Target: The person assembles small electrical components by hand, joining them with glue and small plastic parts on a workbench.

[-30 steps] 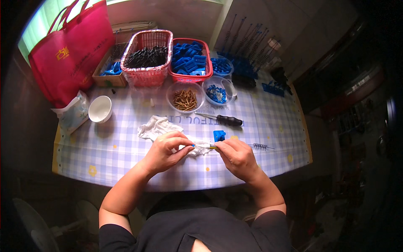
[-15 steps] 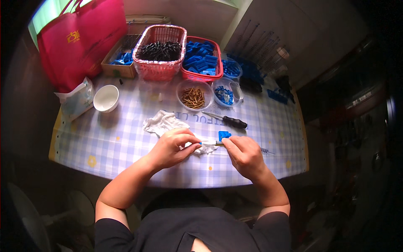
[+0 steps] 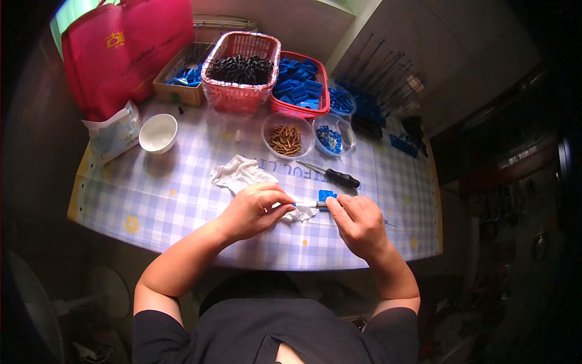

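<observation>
My left hand (image 3: 259, 207) pinches a small blue piece (image 3: 294, 205) between thumb and fingertips. In my right hand (image 3: 359, 219), the fingers close round a slim dark metallic rod (image 3: 321, 205) that points toward the blue piece. Between the two lies a pale stretch; I cannot tell whether it is part of the rod or the cloth behind. A crumpled white cloth (image 3: 236, 174) spreads beyond and under my left hand. Just past my right fingertips, a flat blue plastic part (image 3: 327, 195) rests on the table. A black-handled screwdriver (image 3: 342, 178) lies farther back.
On the checked tablecloth (image 3: 176, 212) stand a bowl of brass-coloured pieces (image 3: 285, 141), a bowl of blue bits (image 3: 329, 139), a basket of black parts (image 3: 241, 73), a red basket of blue parts (image 3: 300, 91) and a white bowl (image 3: 158, 134). A thin coiled wire piece lies right of my right hand.
The whole view has shifted slightly, with the far table items now a little more to the right. Both hands keep their grips close together.
</observation>
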A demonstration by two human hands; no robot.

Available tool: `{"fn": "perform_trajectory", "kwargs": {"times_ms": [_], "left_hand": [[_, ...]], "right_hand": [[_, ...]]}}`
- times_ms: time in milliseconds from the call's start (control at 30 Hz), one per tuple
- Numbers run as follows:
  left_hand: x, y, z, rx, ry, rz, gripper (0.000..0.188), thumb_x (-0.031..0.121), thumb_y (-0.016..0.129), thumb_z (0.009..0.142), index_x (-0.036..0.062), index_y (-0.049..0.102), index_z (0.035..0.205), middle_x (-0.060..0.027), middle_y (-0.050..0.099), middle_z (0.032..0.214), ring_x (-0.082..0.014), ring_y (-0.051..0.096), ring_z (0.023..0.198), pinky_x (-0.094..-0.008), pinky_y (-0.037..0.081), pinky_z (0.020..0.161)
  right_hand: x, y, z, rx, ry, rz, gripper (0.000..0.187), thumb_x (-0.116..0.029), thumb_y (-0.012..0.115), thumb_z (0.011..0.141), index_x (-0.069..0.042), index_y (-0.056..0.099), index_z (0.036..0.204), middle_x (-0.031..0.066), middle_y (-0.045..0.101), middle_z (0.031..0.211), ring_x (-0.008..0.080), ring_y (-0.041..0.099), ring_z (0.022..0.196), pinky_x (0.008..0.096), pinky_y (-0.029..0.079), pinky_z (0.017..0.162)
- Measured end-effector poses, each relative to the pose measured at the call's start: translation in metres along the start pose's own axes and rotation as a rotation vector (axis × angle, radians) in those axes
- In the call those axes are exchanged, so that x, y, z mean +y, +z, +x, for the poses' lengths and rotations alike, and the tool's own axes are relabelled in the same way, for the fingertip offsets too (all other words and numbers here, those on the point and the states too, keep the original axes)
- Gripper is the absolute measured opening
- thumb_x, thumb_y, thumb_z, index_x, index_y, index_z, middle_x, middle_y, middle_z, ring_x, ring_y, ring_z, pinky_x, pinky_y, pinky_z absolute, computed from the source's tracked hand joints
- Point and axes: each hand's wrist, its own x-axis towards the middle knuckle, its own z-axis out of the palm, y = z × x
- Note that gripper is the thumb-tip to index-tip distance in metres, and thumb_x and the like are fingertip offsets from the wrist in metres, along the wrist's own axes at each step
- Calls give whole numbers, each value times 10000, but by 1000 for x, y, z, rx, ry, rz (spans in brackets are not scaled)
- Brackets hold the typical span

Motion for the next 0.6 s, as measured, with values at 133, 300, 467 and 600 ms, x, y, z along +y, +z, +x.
{"fn": "perform_trajectory", "kwargs": {"times_ms": [133, 300, 467, 600], "left_hand": [[1, -1, 0, -23, -13, 14, 89, 76, 701, 807, 36, 682, 884, -99, 645, 819, -256, 627, 732, -335, 494, 638], [0, -1, 1, -47, -41, 18, 90, 61, 695, 808, 24, 682, 888, -109, 664, 848, -262, 646, 767, -337, 507, 664], [-3, 3, -1, 7, -2, -25, 89, 83, 691, 813, 33, 678, 886, -108, 636, 799, -273, 614, 724, -348, 481, 632], [-3, 3, 0, 14, -2, -34, 92, 84, 693, 813, 31, 677, 886, -109, 636, 797, -274, 614, 723, -349, 481, 632]], "right_hand": [[0, -4, 4, -15, -19, -27, 288, -92, 600, 722, 34, 620, 980, 128, 607, 889, 214, 569, 683, 331, 450, 585], [0, -7, 7, -36, -27, -43, 287, -100, 595, 729, 35, 620, 981, 128, 607, 888, 210, 568, 686, 322, 444, 583], [0, -11, 11, -48, -48, -64, 281, -104, 591, 734, 35, 621, 976, 125, 606, 884, 205, 565, 687, 317, 442, 586], [1, -12, 12, -47, -64, -78, 276, -105, 591, 737, 35, 622, 973, 122, 602, 875, 198, 559, 684, 313, 440, 585]]}}
